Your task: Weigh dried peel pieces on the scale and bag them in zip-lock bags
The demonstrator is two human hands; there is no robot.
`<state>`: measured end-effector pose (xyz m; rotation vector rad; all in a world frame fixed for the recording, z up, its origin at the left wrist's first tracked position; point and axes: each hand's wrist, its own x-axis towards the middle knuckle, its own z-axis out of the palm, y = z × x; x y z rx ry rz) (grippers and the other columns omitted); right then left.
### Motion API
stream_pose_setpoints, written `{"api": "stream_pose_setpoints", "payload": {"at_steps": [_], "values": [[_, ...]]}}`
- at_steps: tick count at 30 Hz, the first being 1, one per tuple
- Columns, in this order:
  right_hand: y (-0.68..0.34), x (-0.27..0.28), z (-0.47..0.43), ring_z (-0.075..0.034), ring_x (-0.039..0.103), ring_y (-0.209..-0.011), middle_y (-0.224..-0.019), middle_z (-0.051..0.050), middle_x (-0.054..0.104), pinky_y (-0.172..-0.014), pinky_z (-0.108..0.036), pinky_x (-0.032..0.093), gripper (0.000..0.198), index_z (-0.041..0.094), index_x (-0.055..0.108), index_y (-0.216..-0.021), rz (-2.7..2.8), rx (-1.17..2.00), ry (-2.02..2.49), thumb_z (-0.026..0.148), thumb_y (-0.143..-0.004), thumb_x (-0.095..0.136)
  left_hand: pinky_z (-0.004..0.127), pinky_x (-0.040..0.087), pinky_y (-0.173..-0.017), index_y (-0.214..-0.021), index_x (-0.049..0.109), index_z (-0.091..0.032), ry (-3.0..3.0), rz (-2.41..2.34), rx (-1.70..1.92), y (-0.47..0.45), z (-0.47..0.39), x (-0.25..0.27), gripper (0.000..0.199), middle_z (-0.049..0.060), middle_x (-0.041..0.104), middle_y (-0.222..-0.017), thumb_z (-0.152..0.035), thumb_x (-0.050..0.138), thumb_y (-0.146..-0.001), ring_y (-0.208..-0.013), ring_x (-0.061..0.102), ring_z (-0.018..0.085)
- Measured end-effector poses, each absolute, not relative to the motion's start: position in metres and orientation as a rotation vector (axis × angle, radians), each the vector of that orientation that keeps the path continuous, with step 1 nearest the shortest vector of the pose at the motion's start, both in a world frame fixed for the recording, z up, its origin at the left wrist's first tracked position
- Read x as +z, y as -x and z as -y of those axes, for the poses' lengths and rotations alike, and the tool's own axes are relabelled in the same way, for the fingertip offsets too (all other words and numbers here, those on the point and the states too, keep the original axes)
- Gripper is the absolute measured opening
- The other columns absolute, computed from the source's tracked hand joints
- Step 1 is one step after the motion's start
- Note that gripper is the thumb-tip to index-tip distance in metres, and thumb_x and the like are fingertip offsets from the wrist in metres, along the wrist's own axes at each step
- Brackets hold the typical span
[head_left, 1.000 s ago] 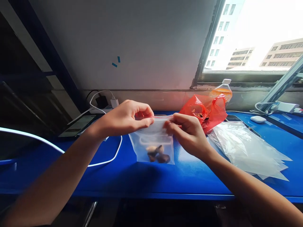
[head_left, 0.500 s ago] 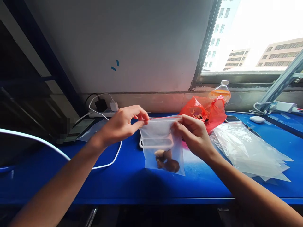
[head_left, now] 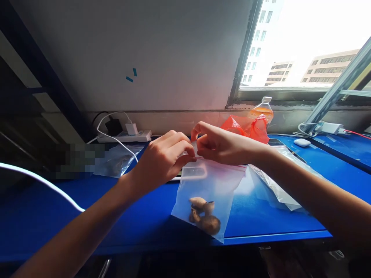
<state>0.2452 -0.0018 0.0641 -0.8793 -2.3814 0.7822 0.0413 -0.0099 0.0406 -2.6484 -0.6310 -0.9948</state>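
Observation:
A clear zip-lock bag (head_left: pixel 228 181) hangs tilted over the blue table, its red-edged top sloping down to the right. In its lower part lie several brown pieces (head_left: pixel 210 224) that look like dried mushrooms. My left hand (head_left: pixel 171 156) pinches the bag's top left corner between thumb and fingers. Right beside it, my right hand (head_left: pixel 217 144) has its fingers curled and closed on the same corner of the bag; its fingertips are partly hidden. Through the bag shows part of a pale-edged phone-like object lying behind.
A red plastic bag (head_left: pixel 259 129) and an orange drink bottle (head_left: pixel 262 110) stand at the back. Several flat clear bags (head_left: pixel 278 189) lie under my right forearm. A power strip (head_left: pixel 142 135), another filled bag (head_left: pixel 117 162) and a white cable (head_left: pixel 46 185) are on the left.
My right hand has moved left along the bag's top edge, from its right end to beside my left hand. The bag's right top corner now hangs free, and the bag sits lower in view.

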Motion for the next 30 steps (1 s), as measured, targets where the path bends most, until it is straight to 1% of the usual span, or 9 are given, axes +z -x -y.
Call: {"api": "stream_pose_setpoints", "payload": {"at_steps": [3,7,11,13,15,17,20,25,30], "values": [[-0.243,0.056,0.002,-0.007,0.038,-0.055,-0.062,0.008,0.046,-0.047,-0.020,0.030,0.020,0.022,0.037,-0.091,2.377,0.666,0.865,0.007,-0.081,0.048,0.030,0.046,-0.075,-0.081,0.060,-0.015,2.688,0.615,-1.028,-0.040,0.008,0.038,0.009,0.004,0.064,-0.085,-0.015,0.058,-0.089,-0.081,0.056,0.017],[-0.237,0.051,-0.001,-0.008,0.034,-0.054,-0.063,0.007,0.044,-0.046,-0.021,0.028,0.016,0.022,0.037,-0.080,2.341,0.560,0.852,0.011,-0.083,0.048,0.027,0.047,-0.076,-0.087,0.060,-0.014,2.810,0.769,-1.082,-0.037,0.005,0.035,0.001,0.006,0.063,-0.093,-0.015,0.060,-0.088,-0.082,0.059,0.015],[-0.237,0.050,-0.003,-0.008,0.033,-0.053,-0.061,0.006,0.045,-0.045,-0.022,0.025,0.015,0.022,0.042,-0.076,2.254,0.602,0.898,0.012,-0.079,0.053,0.026,0.048,-0.073,-0.080,0.061,-0.016,2.989,0.862,-1.128,-0.034,0.003,0.034,0.008,0.006,0.065,-0.102,-0.020,0.060,-0.088,-0.083,0.060,0.015],[-0.239,0.050,-0.001,-0.008,0.037,-0.055,-0.064,0.005,0.049,-0.047,-0.021,0.028,0.010,0.022,0.048,-0.078,2.225,0.703,0.894,0.016,-0.080,0.056,0.026,0.048,-0.067,-0.080,0.063,-0.016,3.069,0.996,-1.208,-0.032,0.000,0.034,0.013,0.006,0.067,-0.095,-0.027,0.062,-0.087,-0.077,0.061,0.015],[-0.241,0.052,0.001,-0.010,0.044,-0.062,-0.071,0.003,0.055,-0.051,-0.021,0.034,0.005,0.021,0.055,-0.083,2.250,0.811,0.857,0.026,-0.083,0.057,0.024,0.046,-0.059,-0.083,0.064,-0.015,3.116,1.172,-1.254,-0.031,-0.001,0.033,0.019,0.004,0.067,-0.080,-0.033,0.062,-0.086,-0.067,0.061,0.014],[-0.242,0.053,0.003,-0.012,0.048,-0.068,-0.075,0.000,0.057,-0.056,-0.023,0.038,0.018,0.020,0.061,-0.086,2.296,0.887,0.848,0.037,-0.087,0.055,0.023,0.044,-0.055,-0.082,0.065,-0.014,3.102,1.286,-1.262,-0.029,-0.002,0.031,0.022,0.002,0.065,-0.070,-0.036,0.060,-0.086,-0.060,0.058,0.013],[-0.243,0.055,0.005,-0.013,0.050,-0.069,-0.075,0.000,0.059,-0.058,-0.023,0.040,0.033,0.020,0.067,-0.084,2.321,0.952,0.881,0.049,-0.089,0.051,0.023,0.041,-0.056,-0.079,0.065,-0.015,3.029,1.293,-1.295,-0.026,0.000,0.029,0.024,0.001,0.064,-0.070,-0.037,0.059,-0.086,-0.061,0.055,0.012],[-0.245,0.052,0.007,-0.012,0.053,-0.067,-0.076,0.000,0.062,-0.057,-0.022,0.041,0.039,0.020,0.070,-0.083,2.268,1.053,0.890,0.054,-0.088,0.051,0.023,0.038,-0.054,-0.079,0.062,-0.015,3.030,1.256,-1.324,-0.020,-0.001,0.027,0.026,0.000,0.060,-0.069,-0.039,0.058,-0.087,-0.059,0.051,0.011],[-0.253,0.050,0.015,-0.009,0.044,-0.054,-0.067,-0.001,0.057,-0.048,-0.021,0.033,0.051,0.018,0.066,-0.073,2.230,1.116,0.964,0.060,-0.090,0.042,0.022,0.038,-0.056,-0.079,0.062,-0.015,2.964,1.231,-1.339,-0.005,-0.015,0.026,0.026,-0.001,0.058,-0.068,-0.040,0.061,-0.086,-0.060,0.048,0.011]]}}
